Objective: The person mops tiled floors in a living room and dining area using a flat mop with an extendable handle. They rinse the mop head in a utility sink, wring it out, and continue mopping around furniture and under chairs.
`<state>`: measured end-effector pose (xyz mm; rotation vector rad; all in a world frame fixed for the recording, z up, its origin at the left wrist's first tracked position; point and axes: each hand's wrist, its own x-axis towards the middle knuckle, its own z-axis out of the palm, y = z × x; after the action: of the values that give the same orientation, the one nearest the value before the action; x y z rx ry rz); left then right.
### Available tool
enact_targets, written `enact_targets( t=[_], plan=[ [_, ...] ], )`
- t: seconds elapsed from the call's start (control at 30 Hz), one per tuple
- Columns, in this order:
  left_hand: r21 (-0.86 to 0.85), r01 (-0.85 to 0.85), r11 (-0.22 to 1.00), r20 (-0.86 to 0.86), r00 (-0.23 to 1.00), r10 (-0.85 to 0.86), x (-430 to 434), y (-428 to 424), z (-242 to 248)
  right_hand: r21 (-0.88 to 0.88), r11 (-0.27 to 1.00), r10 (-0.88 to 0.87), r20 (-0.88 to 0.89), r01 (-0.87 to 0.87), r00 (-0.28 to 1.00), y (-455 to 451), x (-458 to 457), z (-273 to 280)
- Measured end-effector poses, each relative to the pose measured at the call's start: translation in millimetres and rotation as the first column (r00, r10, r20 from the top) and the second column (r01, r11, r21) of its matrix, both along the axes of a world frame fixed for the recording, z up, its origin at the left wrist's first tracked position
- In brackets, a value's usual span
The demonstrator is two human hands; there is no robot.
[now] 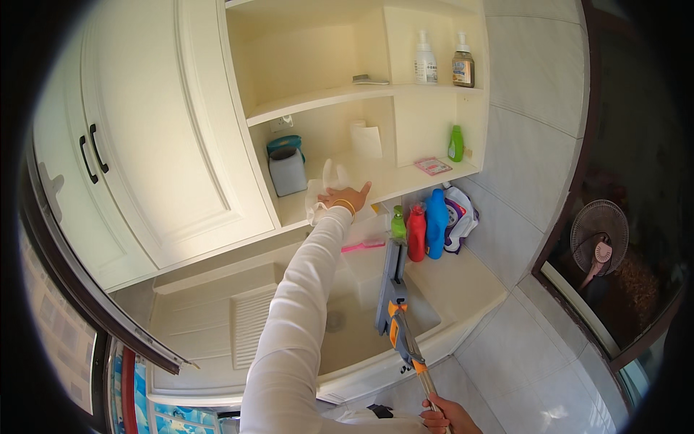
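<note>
My left hand (pixel 347 198), with a yellow bracelet at the wrist, reaches to the front of the lower shelf. Its thumb is spread to the right, and its other fingers are against a pale translucent glove (pixel 332 174); whether they grip it I cannot tell. At the lower right, my right hand (pixel 445 415) is closed around the metal pole of a squeeze mop (pixel 398 325) with grey and orange parts. The mop's long grey head is raised over the right side of the white sink basin (pixel 352 347).
A grey container (pixel 288 171) and a green bottle (pixel 456 144) stand on the lower shelf. Below it, a red bottle (pixel 416 233), a blue bottle (pixel 436 225) and a white and purple pack (pixel 460 219) crowd the counter's back corner. A pink brush (pixel 363 246) lies behind the basin.
</note>
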<state>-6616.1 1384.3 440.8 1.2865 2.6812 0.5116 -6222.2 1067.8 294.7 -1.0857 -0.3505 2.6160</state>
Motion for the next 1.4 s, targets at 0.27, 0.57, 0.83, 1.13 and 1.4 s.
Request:
enact_targets(
  t=[0.27,0.57,0.83,1.13,1.4],
  plan=[
    [0.043,-0.089,0.995,0.026,0.996,0.088,-91.6,128.1,-12.6,-0.028,0.981,-0.19,0.047,0.191,0.981,7.6,-34.6,28.2],
    [0.35,0.242,0.905,-0.433,0.899,-0.073,-51.4,64.7,23.9,-0.124,0.989,-0.087,-0.026,0.083,0.996,10.7,-9.2,5.9],
    [0.766,0.524,0.372,-0.083,0.655,-0.751,102.2,-123.3,-167.7,-0.105,0.994,0.005,-0.156,-0.022,0.988,-19.4,30.0,-24.3],
    [0.459,-0.212,0.863,0.865,0.327,-0.38,146.5,-195.1,-297.3,0.05,0.991,0.131,-0.179,-0.124,0.975,-44.6,70.9,-4.1],
    [0.611,-0.43,0.665,0.788,0.407,-0.461,278.9,-419.2,-175.4,0.033,0.981,0.195,-0.281,-0.194,0.94,4.5,83.0,-26.7]
  ],
)
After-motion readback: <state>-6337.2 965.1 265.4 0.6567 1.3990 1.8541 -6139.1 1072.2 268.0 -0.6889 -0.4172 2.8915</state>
